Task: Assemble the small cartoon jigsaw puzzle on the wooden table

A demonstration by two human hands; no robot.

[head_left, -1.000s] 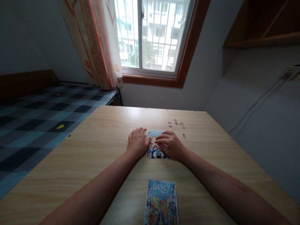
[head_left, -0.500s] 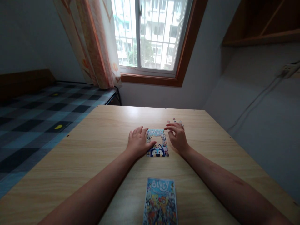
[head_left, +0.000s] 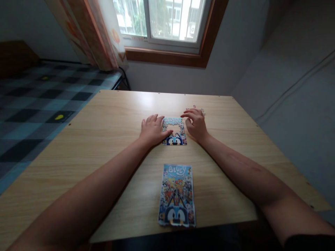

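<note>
A jigsaw puzzle (head_left: 175,141) lies flat on the wooden table, with a blue dog's face along its near edge and a gap in its middle where bare wood shows. My left hand (head_left: 152,129) rests on its left side, fingers spread and thumb over the near edge of the gap. Beside the puzzle's upper right corner is my right hand (head_left: 196,123), index finger reaching towards the corner and thumb apart from it; I see nothing between them. Several loose puzzle pieces (head_left: 203,112) lie just behind that hand, partly hidden by it.
A Bluey picture packet (head_left: 178,195) with a ragged near edge lies close to the table's (head_left: 117,167) front edge. A bed with a checked cover (head_left: 34,122) stands at the left. Beyond the table are a window (head_left: 174,21) and a curtain (head_left: 91,35).
The camera view has tipped downward, so the table's front edge and the whole packet now show. My right hand has shifted slightly left, towards the puzzle's corner; my left hand stays put.
</note>
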